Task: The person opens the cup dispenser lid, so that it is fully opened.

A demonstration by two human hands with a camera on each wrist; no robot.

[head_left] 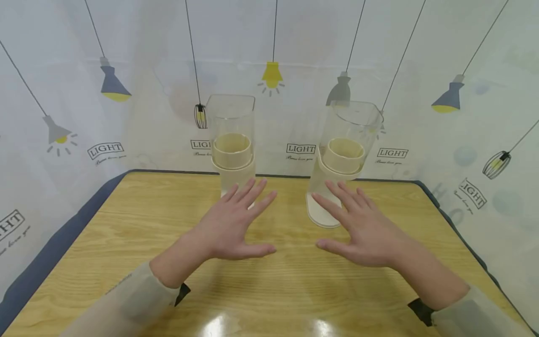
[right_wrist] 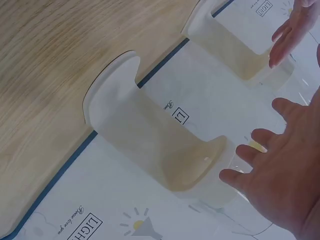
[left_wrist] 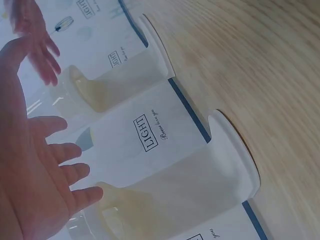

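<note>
Running along the left edge of the pale yellow wood-grain table (head_left: 273, 290), a dark blue strip (head_left: 59, 255) parts it from a white backdrop (head_left: 147, 93) printed with hanging lamps and the word LIGHT. Next comes my pale grey-beige left sleeve (head_left: 130, 302), a small black piece at its cuff. Out of it my left hand (head_left: 231, 227) reaches over the table, its back towards me, fingers straight and spread apart, thumb pointing right. Behind it, near the table's far edge, a white upright stand (head_left: 229, 179) carries a clear, tall container (head_left: 231, 107) with a round cream-white cup (head_left: 233, 152) in its lower part. My fingertips overlap the stand's lower half in the head view; I cannot tell whether they touch it.

To the right, well apart from the first, a matching white stand with a rounded base plate (head_left: 317, 182) rests on the table, bearing a second clear container (head_left: 353, 124) and a second cream-white cup (head_left: 345, 152). In front of it lies my right hand (head_left: 362, 227), fingers likewise straight and parted, thumb pointing left; contact is again unclear. Farthest right is my pale right sleeve (head_left: 471, 313).
</note>
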